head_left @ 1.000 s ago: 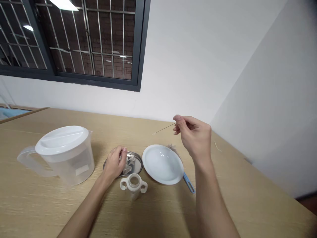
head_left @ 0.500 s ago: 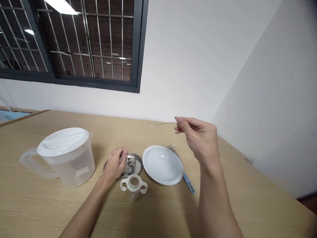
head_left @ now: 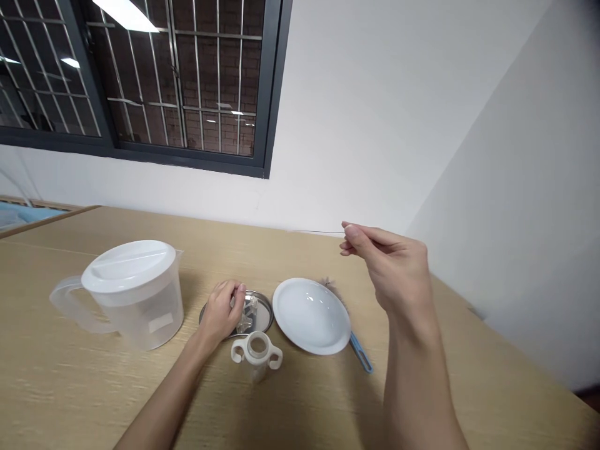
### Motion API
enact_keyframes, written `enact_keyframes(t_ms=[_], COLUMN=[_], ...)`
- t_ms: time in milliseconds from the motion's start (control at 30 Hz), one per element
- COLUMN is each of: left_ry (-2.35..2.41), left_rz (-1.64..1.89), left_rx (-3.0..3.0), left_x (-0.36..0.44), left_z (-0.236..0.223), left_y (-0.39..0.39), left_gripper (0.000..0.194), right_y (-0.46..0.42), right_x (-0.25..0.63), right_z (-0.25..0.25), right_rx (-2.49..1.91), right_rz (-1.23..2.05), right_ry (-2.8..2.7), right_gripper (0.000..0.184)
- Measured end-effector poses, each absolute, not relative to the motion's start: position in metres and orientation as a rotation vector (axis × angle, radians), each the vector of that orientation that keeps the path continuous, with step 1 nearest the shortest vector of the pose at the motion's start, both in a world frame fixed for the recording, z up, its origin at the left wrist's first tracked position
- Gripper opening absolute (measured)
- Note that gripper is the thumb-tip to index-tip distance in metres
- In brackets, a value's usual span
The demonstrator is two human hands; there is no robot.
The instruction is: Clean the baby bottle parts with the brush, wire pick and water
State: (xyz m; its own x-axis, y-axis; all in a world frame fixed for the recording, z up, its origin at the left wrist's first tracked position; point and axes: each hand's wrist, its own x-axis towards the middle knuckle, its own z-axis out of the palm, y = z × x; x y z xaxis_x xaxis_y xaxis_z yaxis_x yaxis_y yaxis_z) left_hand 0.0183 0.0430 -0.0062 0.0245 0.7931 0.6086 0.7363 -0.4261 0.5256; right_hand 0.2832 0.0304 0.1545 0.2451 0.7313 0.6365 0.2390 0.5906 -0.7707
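Note:
My right hand is raised over the right side of the table, thumb and fingertips pinched on one end of a thin wire. The wire points left, almost level. My left hand rests at the left part of a round metal tray, its fingers curled; whether something is inside them is hidden. Beside those fingers, clear plastic pieces lie on the tray. In front of the tray a clear bottle with a white two-handled collar stands upright, its top uncovered.
A white bowl sits right of the tray. Partly behind it lies a brush with a blue handle and grey bristles. A lidded clear plastic pitcher stands at the left. The wooden table meets a white wall with a barred window.
The view has shifted slightly, so most things sit a little further right. The wire in my right hand has tipped from a slight slope to nearly level. My left hand stays at the tray.

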Motion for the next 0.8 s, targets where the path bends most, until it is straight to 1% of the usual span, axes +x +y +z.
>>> enact_keyframes(t_ms=[233, 433, 533, 633, 700, 800], left_ry=[1.623, 1.578, 1.563, 1.551, 1.549, 1.559], left_rz=[1.421, 1.459, 1.467, 1.462, 1.453, 1.445], left_rx=[2.220, 2.243, 2.241, 2.255, 2.265, 2.280], left_x=[0.018, 0.017, 0.017, 0.018, 0.019, 0.018], left_z=[-0.006, -0.006, -0.007, -0.009, -0.011, -0.012], left_y=[0.044, 0.045, 0.045, 0.045, 0.046, 0.047], left_gripper=[0.025, 0.026, 0.026, 0.025, 0.025, 0.028], right_y=[0.014, 0.021, 0.038, 0.053, 0.060, 0.065], right_x=[0.278, 0.294, 0.317, 0.341, 0.352, 0.358], right_z=[0.157, 0.148, 0.122, 0.086, 0.062, 0.035], right_rx=[-0.875, -1.000, -1.112, -1.225, -1.262, -1.263], right_rz=[0.438, 0.468, 0.532, 0.658, 0.725, 0.728], right_ry=[-1.307, -1.291, -1.295, -1.267, -1.200, -1.144], right_gripper=[0.019, 0.029, 0.038, 0.046, 0.048, 0.048])
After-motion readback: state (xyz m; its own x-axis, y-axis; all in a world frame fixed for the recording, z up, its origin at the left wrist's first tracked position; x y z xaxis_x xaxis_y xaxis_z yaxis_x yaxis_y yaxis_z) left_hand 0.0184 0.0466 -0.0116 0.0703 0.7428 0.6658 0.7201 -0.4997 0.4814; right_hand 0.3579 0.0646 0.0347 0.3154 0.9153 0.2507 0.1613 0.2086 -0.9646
